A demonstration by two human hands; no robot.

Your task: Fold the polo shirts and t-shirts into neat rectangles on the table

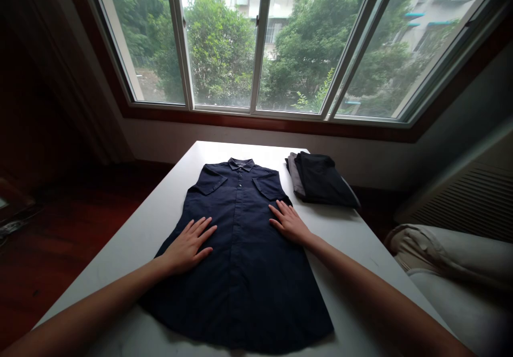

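A dark navy button-up shirt (240, 271) lies flat, front up, with its collar toward the window and its short sleeves folded inward over the chest. My left hand (188, 245) rests with spread fingers on the shirt's left side, at mid-body. On the right side, a little higher and just below the folded sleeve, my right hand (287, 222) lies flat on the cloth, fingers apart. Neither hand grips the fabric. The shirt's hem curves near the bottom of the view.
The white table (132, 255) carries a stack of folded dark and grey clothes (323, 179) at its far right corner. Beyond it is a wide window (256, 112). Beige rolled bedding (452, 253) sits to the right of the table.
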